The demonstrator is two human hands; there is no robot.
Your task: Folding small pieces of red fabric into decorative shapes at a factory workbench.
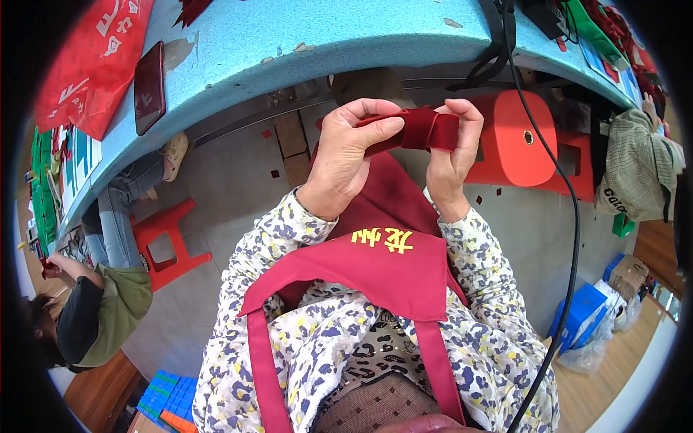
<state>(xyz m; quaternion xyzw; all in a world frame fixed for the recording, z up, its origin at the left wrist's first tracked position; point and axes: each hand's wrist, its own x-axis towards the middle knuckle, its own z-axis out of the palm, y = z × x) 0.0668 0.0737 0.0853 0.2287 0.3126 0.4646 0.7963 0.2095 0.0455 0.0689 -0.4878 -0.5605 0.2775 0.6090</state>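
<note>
Between my two hands is a dark red velvet ribbon [416, 128], folded into a loop or band. My left hand [350, 148] pinches its left end between thumb and fingers. On the other side, my right hand [456, 148] grips the ribbon's looped end, its fingertips partly behind the fabric. Both hands are raised in front of my dark red apron [346, 278], just short of the table's edge. The exact shape of the far side of the ribbon is hidden.
A speckled blue table [346, 32] curves across the top, bearing a dark phone [150, 88] and a red bag [94, 61]. Red stools [170, 245] stand on the floor. A black cable [570, 252] hangs at my right. Co-workers sit at left [108, 310] and right [635, 166].
</note>
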